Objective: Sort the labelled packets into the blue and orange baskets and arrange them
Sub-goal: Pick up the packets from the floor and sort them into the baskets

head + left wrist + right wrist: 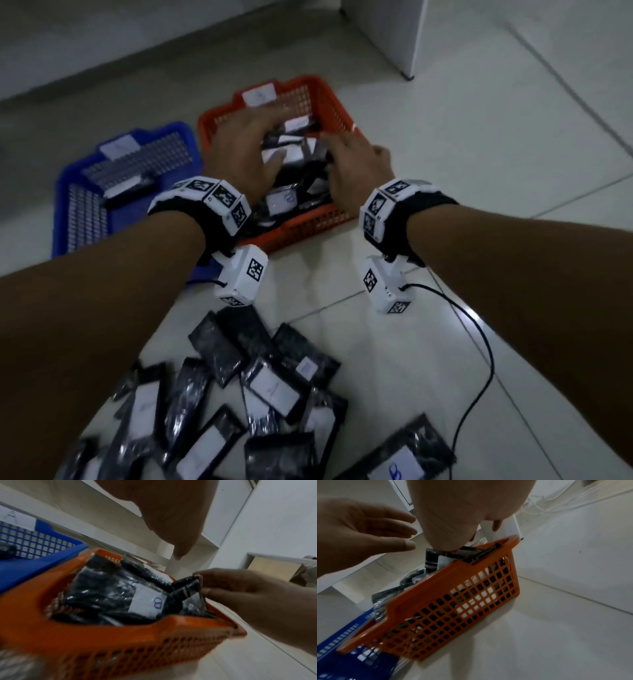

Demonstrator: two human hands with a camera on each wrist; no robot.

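The orange basket (308, 222) (120, 635) (453, 588) holds several black packets with white labels; one on top is marked B (284, 202) (147, 603). My left hand (246, 147) (368, 527) hovers over them with its fingers straight and spread. At the basket's right side my right hand (349, 161) (248, 595) pinches the edge of a black packet (187, 586) (471, 553). To the left stands the blue basket (65, 205) (34, 561), tagged A, with one packet (130, 188) in it. A heap of loose packets (267, 387) lies on the floor near me.
A black cable (479, 342) runs from the right wrist camera across the white floor tiles. A white cabinet (387, 31) stands behind the baskets at the right. Bare tiles stretch to the right of the orange basket.
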